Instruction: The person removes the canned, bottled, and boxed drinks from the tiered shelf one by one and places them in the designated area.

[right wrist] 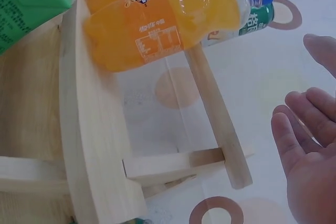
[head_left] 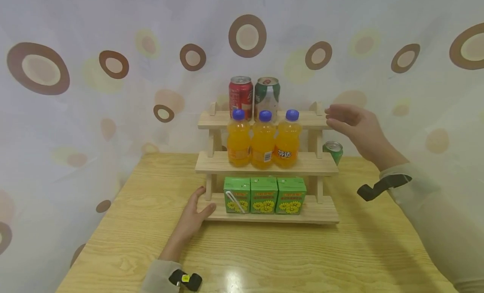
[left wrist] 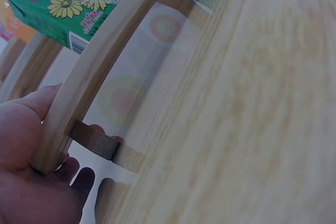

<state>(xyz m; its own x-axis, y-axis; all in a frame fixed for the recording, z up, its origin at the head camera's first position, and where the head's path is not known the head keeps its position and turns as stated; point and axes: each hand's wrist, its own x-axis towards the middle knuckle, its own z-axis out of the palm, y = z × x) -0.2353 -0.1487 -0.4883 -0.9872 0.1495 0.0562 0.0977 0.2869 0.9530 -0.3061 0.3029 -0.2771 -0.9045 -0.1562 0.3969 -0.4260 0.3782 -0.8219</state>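
A three-tier wooden display rack [head_left: 321,209] stands on the table. My left hand [head_left: 193,215] grips the left end of its bottom board, thumb over the top and fingers underneath in the left wrist view. Beside the right end of the top board, my right hand [head_left: 359,127] is raised in the air with relaxed fingers, holding nothing. Three green drink cartons [head_left: 264,196] with yellow flowers line the bottom board. Three orange soda bottles [head_left: 263,144] with blue caps occupy the middle one. Up top are a red can [head_left: 240,95] and a green-and-white can [head_left: 266,98].
Behind the rack's right side, a green can [head_left: 333,150] is partly hidden by the middle board. The wood-grain table [head_left: 151,209] extends on both sides and in front. A pale curtain-like backdrop [head_left: 211,16] with brown rings hangs close behind.
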